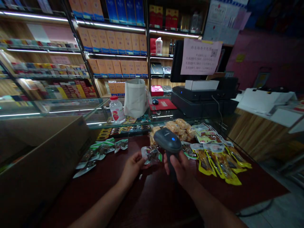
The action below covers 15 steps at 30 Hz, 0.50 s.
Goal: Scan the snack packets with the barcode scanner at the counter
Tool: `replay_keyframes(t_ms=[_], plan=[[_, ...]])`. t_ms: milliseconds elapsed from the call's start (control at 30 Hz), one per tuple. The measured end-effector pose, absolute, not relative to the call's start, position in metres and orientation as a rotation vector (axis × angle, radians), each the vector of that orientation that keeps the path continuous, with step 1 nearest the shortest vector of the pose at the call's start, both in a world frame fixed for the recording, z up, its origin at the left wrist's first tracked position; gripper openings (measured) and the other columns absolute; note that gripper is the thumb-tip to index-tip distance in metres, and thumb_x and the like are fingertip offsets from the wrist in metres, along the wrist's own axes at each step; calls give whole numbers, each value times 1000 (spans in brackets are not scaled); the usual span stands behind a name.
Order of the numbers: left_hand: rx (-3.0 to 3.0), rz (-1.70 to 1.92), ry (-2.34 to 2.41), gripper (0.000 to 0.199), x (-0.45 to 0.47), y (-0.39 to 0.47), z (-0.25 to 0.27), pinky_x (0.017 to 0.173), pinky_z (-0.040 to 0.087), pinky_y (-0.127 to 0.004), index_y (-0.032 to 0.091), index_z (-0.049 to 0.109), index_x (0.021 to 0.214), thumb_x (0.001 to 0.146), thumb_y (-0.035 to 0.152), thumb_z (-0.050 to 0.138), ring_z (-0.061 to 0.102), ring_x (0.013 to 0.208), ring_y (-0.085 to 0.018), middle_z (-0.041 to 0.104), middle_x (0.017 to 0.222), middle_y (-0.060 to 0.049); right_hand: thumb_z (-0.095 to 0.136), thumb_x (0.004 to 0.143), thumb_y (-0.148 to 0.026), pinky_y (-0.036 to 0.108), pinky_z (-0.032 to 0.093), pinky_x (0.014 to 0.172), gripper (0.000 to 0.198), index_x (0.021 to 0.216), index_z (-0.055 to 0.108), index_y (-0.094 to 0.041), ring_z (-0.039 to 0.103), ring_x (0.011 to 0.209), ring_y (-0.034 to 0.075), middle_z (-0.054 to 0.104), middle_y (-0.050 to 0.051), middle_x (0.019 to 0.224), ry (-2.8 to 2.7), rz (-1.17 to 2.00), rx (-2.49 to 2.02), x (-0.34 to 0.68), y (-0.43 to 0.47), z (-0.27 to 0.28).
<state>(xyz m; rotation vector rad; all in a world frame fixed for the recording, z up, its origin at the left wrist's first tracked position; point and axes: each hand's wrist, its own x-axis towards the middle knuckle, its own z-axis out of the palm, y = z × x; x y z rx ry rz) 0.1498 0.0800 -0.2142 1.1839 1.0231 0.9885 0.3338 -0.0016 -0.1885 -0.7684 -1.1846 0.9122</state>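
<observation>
My right hand (180,166) is wrapped round the handle of a dark barcode scanner (167,139), whose blue light glows on top. Its head covers part of what lies behind it. Between the fingers of my left hand (133,164) is the edge of a small clear snack packet (152,155) with dark contents and a green edge. The packet sits just in front of the scanner, close above the dark red table (142,202). Similar green-edged packets (102,148) lie in a row on the left. Yellow-edged snack packets (220,161) are spread to the right.
A large cardboard box (47,152) stands at the left. Behind the table are puffy tan snack packs (179,128), a glass counter, a strawberry-labelled bottle (117,110), a white bag (135,98) and a cash register (204,101). Stocked shelves line the back wall.
</observation>
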Motion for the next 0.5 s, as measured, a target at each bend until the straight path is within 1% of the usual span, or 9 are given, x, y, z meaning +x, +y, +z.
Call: replay_keyframes(t_ms=[100, 167, 233, 300, 367, 433, 500], plan=[[1299, 907, 1005, 40, 186, 83, -212, 55, 54, -23, 16, 62, 84, 68, 50, 77, 68, 56, -14, 69, 72, -1, 54, 93, -64, 23, 37, 40, 41, 88, 51, -23, 45, 41, 10, 55, -3, 74, -1075, 856, -720, 357, 0, -174], [1384, 883, 999, 35, 214, 88, -209, 53, 54, -24, 17, 63, 86, 75, 49, 71, 67, 53, -14, 68, 70, -1, 53, 92, -64, 23, 37, 40, 40, 93, 53, -24, 43, 42, 10, 53, -3, 74, -1037, 846, -689, 376, -1, -165], [1488, 848, 1003, 26, 242, 95, -205, 52, 54, -26, 17, 66, 90, 83, 42, 64, 66, 52, -15, 68, 68, -1, 52, 90, -67, 24, 37, 41, 44, 101, 55, -25, 41, 41, 10, 51, -4, 74, -1005, 849, -659, 394, -2, -157], [1633, 803, 1019, 22, 270, 101, -200, 51, 53, -26, 17, 69, 93, 89, 33, 56, 64, 51, -16, 70, 66, -3, 50, 89, -70, 24, 36, 42, 49, 107, 57, -26, 37, 40, 9, 48, -4, 74, -979, 855, -631, 408, -4, -153], [1808, 760, 1036, 23, 294, 105, -193, 57, 52, -28, 16, 73, 92, 91, 24, 52, 66, 57, -18, 72, 70, -6, 48, 90, -71, 25, 36, 43, 49, 107, 59, -26, 35, 39, 8, 47, -4, 74, -963, 859, -608, 416, -6, -150], [1995, 718, 1047, 22, 313, 108, -187, 70, 53, -32, 15, 75, 90, 88, 17, 54, 70, 73, -23, 75, 79, -10, 45, 92, -70, 25, 34, 43, 49, 106, 61, -27, 34, 39, 9, 46, -4, 73, -952, 855, -590, 421, -7, -149], [2164, 664, 1058, 20, 327, 109, -182, 82, 51, -36, 14, 76, 88, 85, 12, 57, 70, 89, -28, 76, 86, -14, 44, 92, -70, 25, 34, 43, 48, 106, 61, -28, 33, 39, 9, 45, -5, 73, -944, 851, -580, 422, -6, -150]])
